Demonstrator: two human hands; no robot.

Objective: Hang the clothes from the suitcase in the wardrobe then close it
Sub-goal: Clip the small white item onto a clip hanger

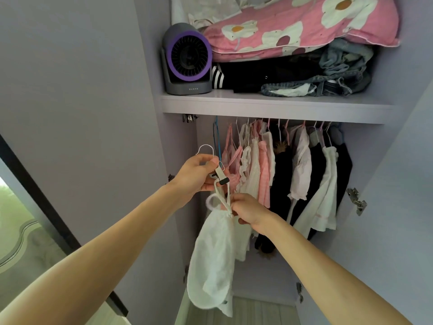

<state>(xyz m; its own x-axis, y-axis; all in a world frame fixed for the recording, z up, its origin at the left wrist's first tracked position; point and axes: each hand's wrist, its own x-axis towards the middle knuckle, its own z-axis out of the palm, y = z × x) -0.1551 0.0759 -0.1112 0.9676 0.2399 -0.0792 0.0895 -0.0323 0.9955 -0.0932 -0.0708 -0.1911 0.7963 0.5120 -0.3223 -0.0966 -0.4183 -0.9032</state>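
Head view: left hand (199,174) fingers curled round white hanger (219,172) neck, right hand (249,213) fingers pinching strap of white garment (213,259), which dangles from the hanger before open wardrobe (276,105), left of hung clothes (302,174)

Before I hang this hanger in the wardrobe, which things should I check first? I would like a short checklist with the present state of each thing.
1. Left hand grips the hanger firmly: ok.
2. The hanger's hook points up, with nothing caught on it: ok.
3. White garment is on the hanger: one strap loops over its arm and the right hand pinches that strap; second strap: cannot tell.
4. Free room to the left of the blue hanger: ok.
5. Wardrobe door open and out of the way: ok.
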